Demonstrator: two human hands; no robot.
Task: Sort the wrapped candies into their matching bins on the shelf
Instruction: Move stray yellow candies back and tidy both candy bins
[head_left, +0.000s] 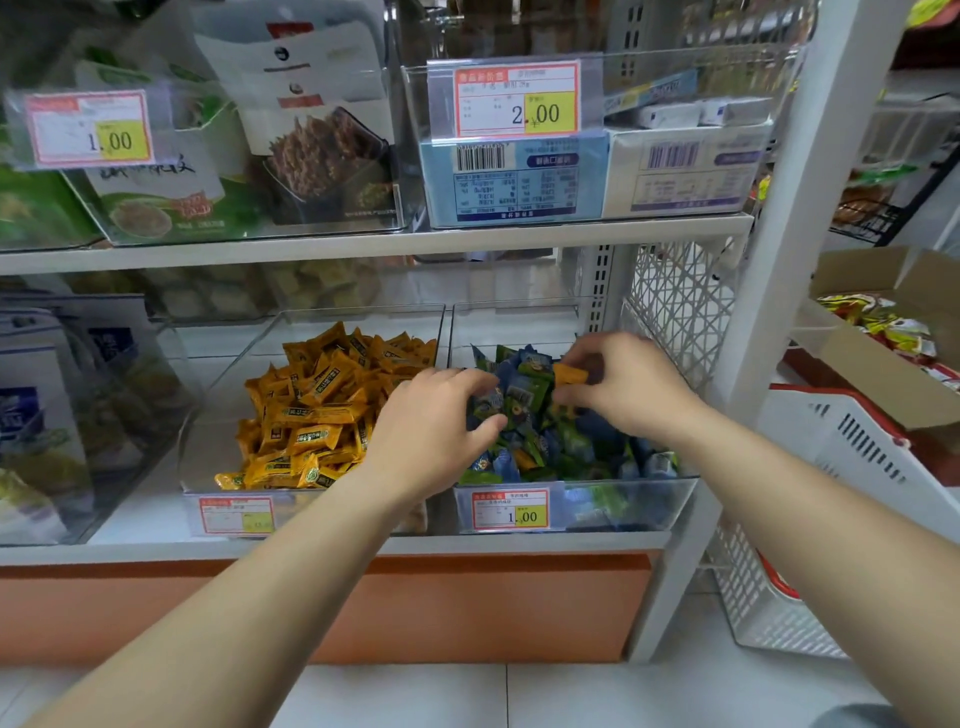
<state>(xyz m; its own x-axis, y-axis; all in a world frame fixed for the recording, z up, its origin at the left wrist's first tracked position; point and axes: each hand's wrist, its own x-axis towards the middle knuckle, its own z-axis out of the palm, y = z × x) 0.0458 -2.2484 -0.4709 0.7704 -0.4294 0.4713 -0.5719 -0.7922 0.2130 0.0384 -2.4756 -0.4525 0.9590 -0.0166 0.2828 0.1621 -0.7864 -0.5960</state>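
Observation:
Two clear bins stand side by side on the lower shelf. The left bin (208, 467) is heaped with orange wrapped candies (317, 410). The right bin (680, 488) holds blue and green wrapped candies (566, 447), with a few orange ones mixed in. My left hand (431, 431) reaches over the divide, its fingers closed on blue and green candies at the right bin's left side. My right hand (623, 384) is over the back of the right bin, pinching an orange candy (569, 375) between thumb and fingers.
Price tags (511, 509) hang on both bin fronts. The upper shelf (374, 241) carries more clear bins of packaged snacks. A white lattice side panel (675, 306) closes the shelf on the right. A cardboard box (883, 358) of snacks and a white basket (841, 457) stand further right.

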